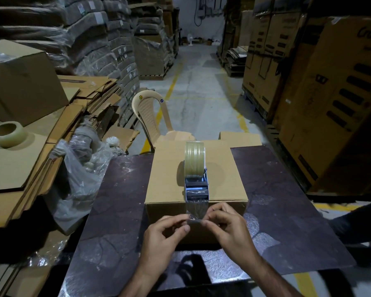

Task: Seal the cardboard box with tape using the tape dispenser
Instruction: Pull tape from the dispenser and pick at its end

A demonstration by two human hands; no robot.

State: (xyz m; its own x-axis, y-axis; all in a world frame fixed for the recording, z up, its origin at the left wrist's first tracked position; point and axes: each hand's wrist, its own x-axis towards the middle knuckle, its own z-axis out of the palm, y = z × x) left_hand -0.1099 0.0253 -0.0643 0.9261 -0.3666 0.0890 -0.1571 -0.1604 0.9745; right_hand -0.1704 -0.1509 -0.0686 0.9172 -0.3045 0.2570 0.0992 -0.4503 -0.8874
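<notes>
A closed brown cardboard box (165, 179) sits in the middle of a dark table (287, 221). On its top, near the front edge, stands a blue tape dispenser (197, 189) with a roll of clear tape (195, 159). A strip of clear tape (196, 211) hangs from the dispenser down over the box's front face. My left hand (163, 239) and my right hand (227, 224) each pinch the loose end of that strip in front of the box, the fingertips almost touching.
A spare tape roll (5, 133) rests on flattened cardboard sheets (19, 168) at the left, beside a large box (19, 80) and crumpled plastic wrap (81, 172). A beige plastic chair (150, 116) stands behind the table. Tall printed cartons (334, 103) line the right.
</notes>
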